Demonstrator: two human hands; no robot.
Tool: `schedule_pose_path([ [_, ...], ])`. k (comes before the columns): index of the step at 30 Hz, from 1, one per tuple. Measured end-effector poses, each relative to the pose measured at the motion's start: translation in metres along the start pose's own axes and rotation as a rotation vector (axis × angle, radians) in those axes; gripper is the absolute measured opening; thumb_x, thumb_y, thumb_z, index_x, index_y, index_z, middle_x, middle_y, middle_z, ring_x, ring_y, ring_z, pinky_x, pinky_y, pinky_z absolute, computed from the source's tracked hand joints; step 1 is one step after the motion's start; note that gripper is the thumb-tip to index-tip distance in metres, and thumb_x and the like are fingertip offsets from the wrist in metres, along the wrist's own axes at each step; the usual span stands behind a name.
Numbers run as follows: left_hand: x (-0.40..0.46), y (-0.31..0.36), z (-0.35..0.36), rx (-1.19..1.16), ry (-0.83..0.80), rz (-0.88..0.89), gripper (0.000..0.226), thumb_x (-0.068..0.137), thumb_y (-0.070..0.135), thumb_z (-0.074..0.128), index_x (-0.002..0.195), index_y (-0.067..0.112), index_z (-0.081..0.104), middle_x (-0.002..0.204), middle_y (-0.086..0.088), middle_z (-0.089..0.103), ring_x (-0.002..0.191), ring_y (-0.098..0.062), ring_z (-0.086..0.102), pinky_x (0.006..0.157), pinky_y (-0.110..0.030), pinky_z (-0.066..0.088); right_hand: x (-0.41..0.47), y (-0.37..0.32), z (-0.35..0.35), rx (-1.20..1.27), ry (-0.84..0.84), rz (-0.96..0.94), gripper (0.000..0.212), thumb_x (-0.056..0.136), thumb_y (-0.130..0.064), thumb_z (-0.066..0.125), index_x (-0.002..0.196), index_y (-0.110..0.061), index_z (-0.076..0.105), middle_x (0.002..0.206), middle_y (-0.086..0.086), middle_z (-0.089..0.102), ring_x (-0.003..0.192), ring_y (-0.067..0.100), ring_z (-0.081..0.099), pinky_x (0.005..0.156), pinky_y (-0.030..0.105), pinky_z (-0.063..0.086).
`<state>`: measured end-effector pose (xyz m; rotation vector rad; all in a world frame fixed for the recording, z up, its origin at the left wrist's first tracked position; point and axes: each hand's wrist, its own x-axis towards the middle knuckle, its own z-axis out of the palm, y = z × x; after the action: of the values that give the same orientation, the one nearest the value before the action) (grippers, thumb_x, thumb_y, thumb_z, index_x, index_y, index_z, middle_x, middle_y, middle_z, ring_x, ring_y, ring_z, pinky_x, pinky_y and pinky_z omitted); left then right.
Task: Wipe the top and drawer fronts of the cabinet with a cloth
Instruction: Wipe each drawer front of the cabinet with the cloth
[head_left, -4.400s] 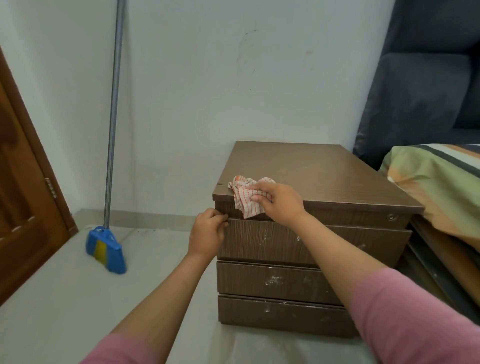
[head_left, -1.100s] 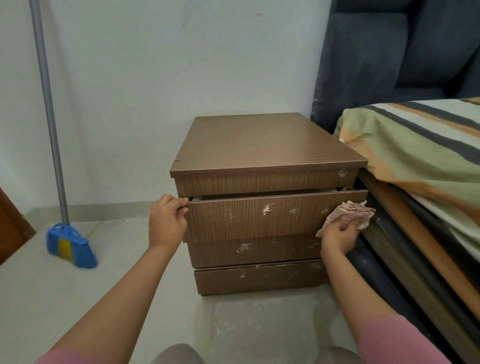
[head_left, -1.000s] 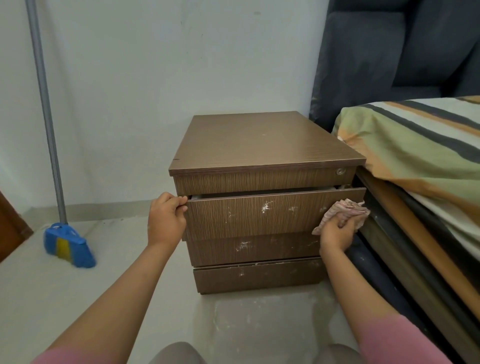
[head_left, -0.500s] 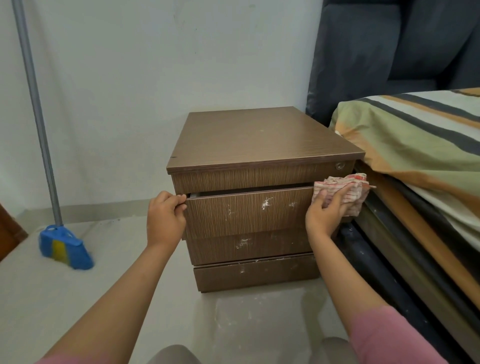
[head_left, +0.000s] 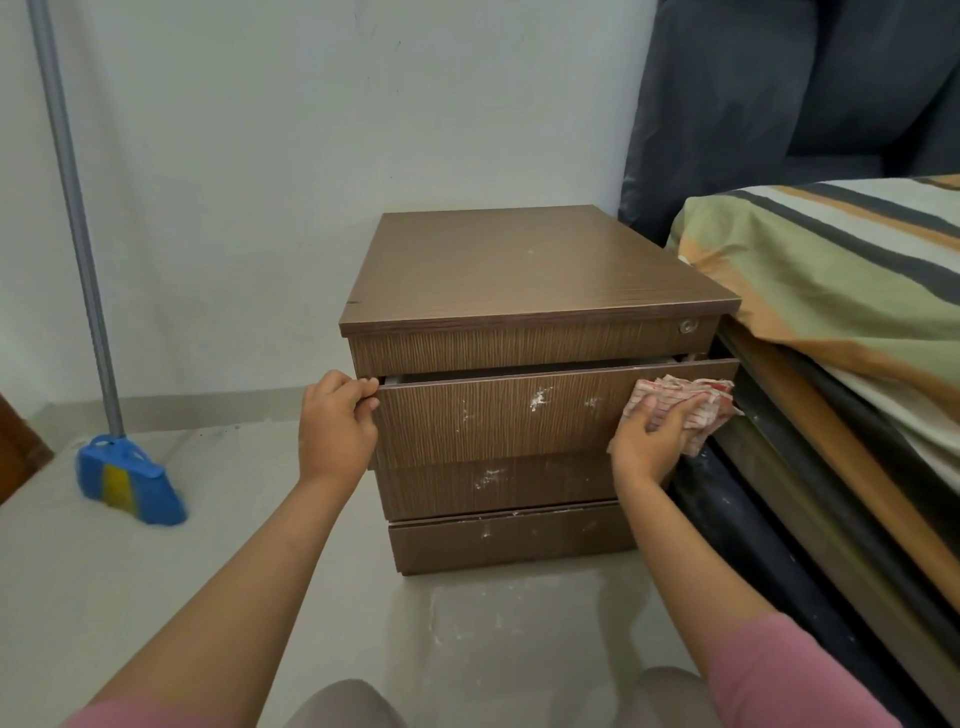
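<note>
A brown wood-grain cabinet (head_left: 519, 270) with three drawers stands on the floor against the wall. Its top drawer (head_left: 498, 421) is pulled slightly out and bears white smudges. My left hand (head_left: 336, 423) grips the drawer's left edge with curled fingers. My right hand (head_left: 649, 434) holds a bunched red-and-white checked cloth (head_left: 696, 402) against the right end of the top drawer front. The two lower drawers (head_left: 493, 488) are closed and also show white marks.
A bed with a striped green, orange and grey cover (head_left: 831, 291) and its dark frame press against the cabinet's right side. A blue broom (head_left: 127, 483) with a grey handle leans on the wall at left. My knees show at the bottom edge.
My right hand with the cloth has shifted slightly down and left along the right end of the top drawer front. My left hand has kept its grip on the drawer's left edge.
</note>
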<state>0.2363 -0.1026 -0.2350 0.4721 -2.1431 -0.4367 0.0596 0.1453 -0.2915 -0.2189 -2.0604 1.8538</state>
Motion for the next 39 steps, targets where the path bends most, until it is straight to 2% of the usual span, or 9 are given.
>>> schedule_pose_path([
  [4,0.0,0.0,0.0,-0.011,0.008,-0.006,0.017,0.081,-0.006,0.063,0.095,0.001,0.071,0.079,-0.009,0.057,0.079,-0.029,0.051,0.067,-0.026,0.034,0.003,-0.019,0.004,-0.013,0.006,-0.058,0.065,0.098,-0.04,0.038,0.149,-0.034,-0.003,0.159,0.01,0.001,0.143,0.033,0.018,0.108,0.042,0.033],
  [9,0.0,0.0,0.0,-0.02,0.006,-0.003,0.017,0.081,-0.005,0.063,0.096,0.001,0.071,0.078,-0.006,0.054,0.078,-0.027,0.05,0.067,-0.023,0.033,-0.026,-0.031,0.027,0.017,-0.041,-0.116,0.066,0.098,-0.039,0.039,0.148,-0.036,-0.003,0.158,0.008,-0.014,0.145,0.035,-0.004,0.111,0.046,0.029],
  [13,0.0,-0.001,0.0,-0.022,0.006,0.003,0.017,0.081,-0.005,0.063,0.096,0.001,0.071,0.078,-0.003,0.052,0.077,-0.025,0.05,0.066,-0.023,0.033,-0.054,-0.023,0.039,0.044,-0.09,-0.161,0.066,0.098,-0.035,0.042,0.15,-0.03,0.002,0.158,0.009,-0.016,0.144,0.03,-0.014,0.107,0.029,0.022],
  [19,0.0,-0.002,0.0,-0.034,0.006,0.005,0.017,0.081,-0.006,0.063,0.095,0.001,0.071,0.078,-0.005,0.053,0.076,-0.028,0.051,0.064,-0.026,0.035,-0.061,0.003,0.04,-0.012,-0.128,-0.103,0.068,0.097,-0.04,0.041,0.149,-0.035,-0.002,0.158,0.008,-0.016,0.146,0.031,-0.006,0.107,0.041,0.033],
  [26,-0.001,0.0,0.0,-0.047,0.005,-0.002,0.017,0.082,-0.005,0.062,0.096,0.0,0.07,0.078,-0.004,0.052,0.077,-0.027,0.05,0.064,-0.024,0.035,-0.041,0.0,0.023,-0.048,-0.087,-0.081,0.069,0.097,-0.042,0.039,0.148,-0.037,-0.006,0.158,0.012,-0.009,0.144,0.038,0.009,0.108,0.05,0.036],
  [34,-0.001,-0.001,-0.001,-0.049,0.005,-0.009,0.017,0.082,-0.005,0.062,0.096,0.002,0.07,0.079,-0.001,0.05,0.079,-0.027,0.051,0.066,-0.023,0.034,-0.068,-0.032,0.044,0.035,-0.109,-0.11,0.068,0.098,-0.037,0.042,0.149,-0.035,-0.003,0.157,0.011,-0.016,0.144,0.036,-0.011,0.11,0.045,0.026],
  [39,-0.001,-0.001,-0.001,-0.051,0.001,-0.003,0.017,0.082,-0.005,0.062,0.096,0.001,0.07,0.079,-0.005,0.053,0.079,-0.028,0.051,0.066,-0.026,0.036,-0.102,-0.028,0.067,0.055,-0.158,-0.117,0.07,0.097,-0.037,0.044,0.149,-0.033,-0.003,0.156,0.009,-0.022,0.141,0.034,-0.023,0.111,0.049,0.024],
])
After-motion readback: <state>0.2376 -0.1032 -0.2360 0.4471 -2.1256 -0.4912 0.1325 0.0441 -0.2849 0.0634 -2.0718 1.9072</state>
